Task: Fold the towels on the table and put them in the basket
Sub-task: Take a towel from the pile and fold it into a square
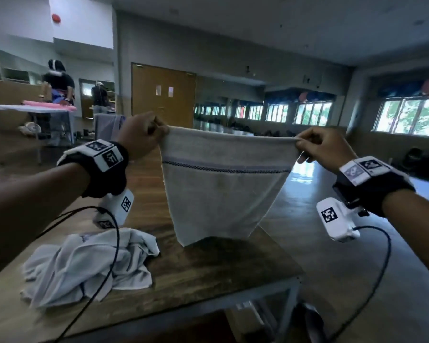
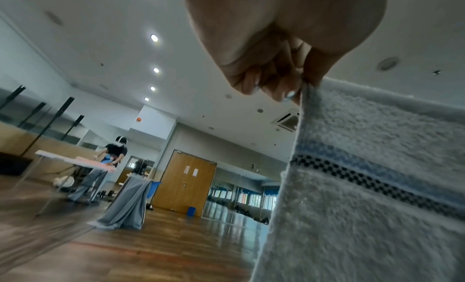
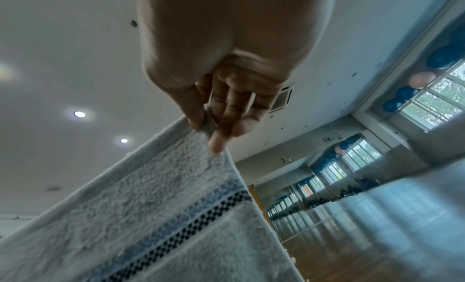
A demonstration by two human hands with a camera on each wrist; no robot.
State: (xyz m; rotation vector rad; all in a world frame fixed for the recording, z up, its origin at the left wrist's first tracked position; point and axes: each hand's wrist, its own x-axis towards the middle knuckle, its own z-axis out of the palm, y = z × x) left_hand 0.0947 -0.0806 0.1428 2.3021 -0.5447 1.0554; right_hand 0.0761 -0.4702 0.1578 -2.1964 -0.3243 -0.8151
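I hold a pale towel (image 1: 223, 184) with a blue and black checked stripe up in the air, stretched between both hands above the wooden table (image 1: 208, 273). My left hand (image 1: 144, 134) pinches its top left corner, my right hand (image 1: 317, 147) its top right corner. The towel's lower edge hangs just above the tabletop. In the left wrist view the left hand (image 2: 289, 83) pinches the towel (image 2: 372, 186) at its corner. In the right wrist view the right hand (image 3: 214, 119) pinches the towel (image 3: 141, 216) between thumb and fingers. No basket shows in any view.
A crumpled pile of white towels (image 1: 89, 263) lies on the table's left part. Black cables (image 1: 109, 256) hang from my wrists across it. Far left, another person (image 1: 58, 95) stands at a white table (image 1: 32, 108). A grey draped stand (image 2: 130, 202) is on the wooden floor.
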